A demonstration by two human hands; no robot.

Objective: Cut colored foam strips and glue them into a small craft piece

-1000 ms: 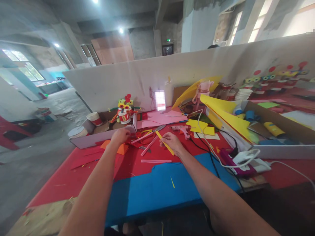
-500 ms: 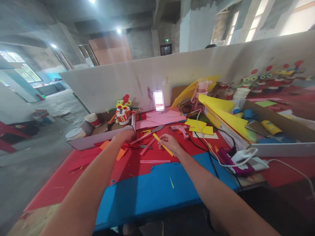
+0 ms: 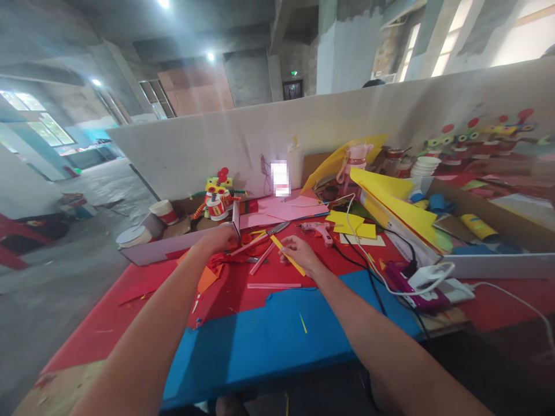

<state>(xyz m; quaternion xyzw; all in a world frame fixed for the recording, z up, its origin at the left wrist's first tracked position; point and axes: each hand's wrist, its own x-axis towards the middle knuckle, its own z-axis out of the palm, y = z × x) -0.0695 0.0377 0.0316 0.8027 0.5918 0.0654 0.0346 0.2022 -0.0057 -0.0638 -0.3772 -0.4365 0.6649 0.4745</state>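
A yellow paper strip (image 3: 295,264) is pinched between the thumb and fingers of my right hand (image 3: 299,253), slanting over the red table covering. My left hand (image 3: 219,238) reaches to the front corner of the white box (image 3: 173,248) on the left; its fingertips are hidden, so I cannot see what they touch. Just below it lie red-handled scissors (image 3: 221,259). Between my hands are pink strips (image 3: 262,258) and a second pair of scissors (image 3: 280,227) with open blades. Another pink strip (image 3: 274,285) lies nearer to me.
A robot figure made from a paper cup (image 3: 217,205) stands in the left box. Right of my right hand are a pink glue gun (image 3: 318,230), yellow paper (image 3: 359,226), cables and a purple power strip (image 3: 407,286). A blue sheet (image 3: 269,335) covers the front edge.
My left hand has shifted slightly, and the orange paper and red scissors beside it sit a little differently. My right hand keeps the yellow strip in almost the same place.
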